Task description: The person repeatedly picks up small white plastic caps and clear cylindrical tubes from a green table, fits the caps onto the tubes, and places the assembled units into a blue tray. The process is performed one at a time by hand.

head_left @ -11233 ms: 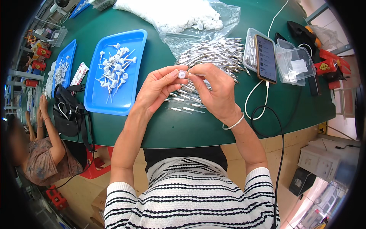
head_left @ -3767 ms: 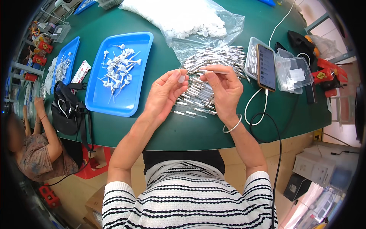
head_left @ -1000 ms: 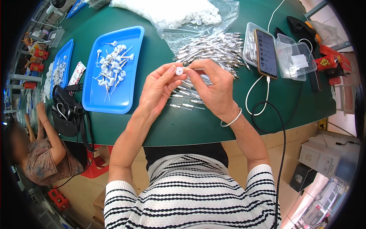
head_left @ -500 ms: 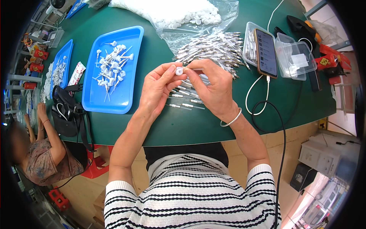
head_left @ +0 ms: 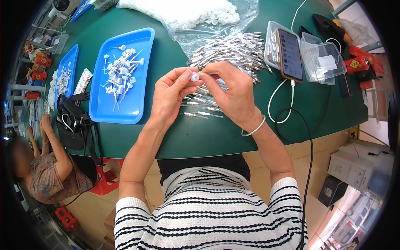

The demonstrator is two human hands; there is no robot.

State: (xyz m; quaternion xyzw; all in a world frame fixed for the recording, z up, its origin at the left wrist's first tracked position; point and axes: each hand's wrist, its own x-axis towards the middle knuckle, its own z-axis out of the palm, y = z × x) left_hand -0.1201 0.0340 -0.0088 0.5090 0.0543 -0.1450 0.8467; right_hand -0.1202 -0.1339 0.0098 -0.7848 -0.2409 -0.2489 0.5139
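Above the table's near half, my left hand [head_left: 168,96] is closed, pinching a small round white plastic cap [head_left: 194,77] between thumb and fingertips. My right hand [head_left: 233,91] meets it from the right, thumb and forefinger pressed together beside the cap; whatever lies between them is too small or hidden to make out. Just beyond and under both hands spreads a pile of thin white-and-metal tubes [head_left: 229,52], with several loose ones nearer me. To the left, a blue tray [head_left: 129,113] carries white-capped pieces with thin stems [head_left: 123,75].
A clear bag of white caps [head_left: 183,12] lies at the back. On the right a phone [head_left: 290,56] leans on a plastic box of tubes [head_left: 271,46], beside another clear box [head_left: 323,62] and cables. A black bag [head_left: 71,121] and a seated co-worker [head_left: 54,171] are at left.
The cap between my fingers has tilted slightly, its face turned differently. Both hands stay almost in place, fingertips still together.
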